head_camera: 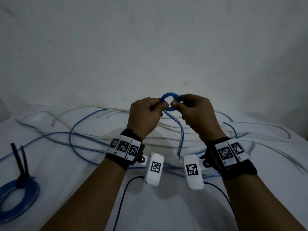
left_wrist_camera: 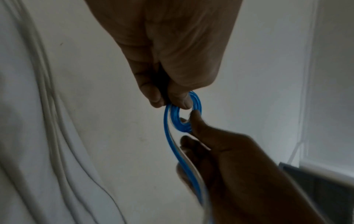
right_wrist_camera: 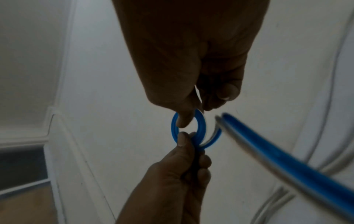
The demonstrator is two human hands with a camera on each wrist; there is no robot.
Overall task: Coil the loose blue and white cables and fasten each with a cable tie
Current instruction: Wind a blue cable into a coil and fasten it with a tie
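A small, tightly wound blue cable coil [head_camera: 169, 95] hangs above the bed between my two hands. My left hand [head_camera: 162, 105] pinches its left side with thumb and finger, and my right hand [head_camera: 177, 102] pinches its right side. In the left wrist view the left hand [left_wrist_camera: 170, 103] grips the top of the coil [left_wrist_camera: 173, 116]. The right wrist view has the right hand [right_wrist_camera: 193, 116] pinching the coil [right_wrist_camera: 201, 125] from above. The coil's loose blue tail [head_camera: 181, 137] drops toward the sheet. Something dark shows between my left fingers [right_wrist_camera: 203, 161]; I cannot tell what it is.
Loose blue cables [head_camera: 73, 134] and white cables [head_camera: 260, 125] sprawl over the white sheet [head_camera: 83, 177] behind and beside my wrists. A finished blue coil [head_camera: 26, 199] with a black cable tie [head_camera: 20, 162] lies at the lower left. A pale wall [head_camera: 150, 47] rises behind.
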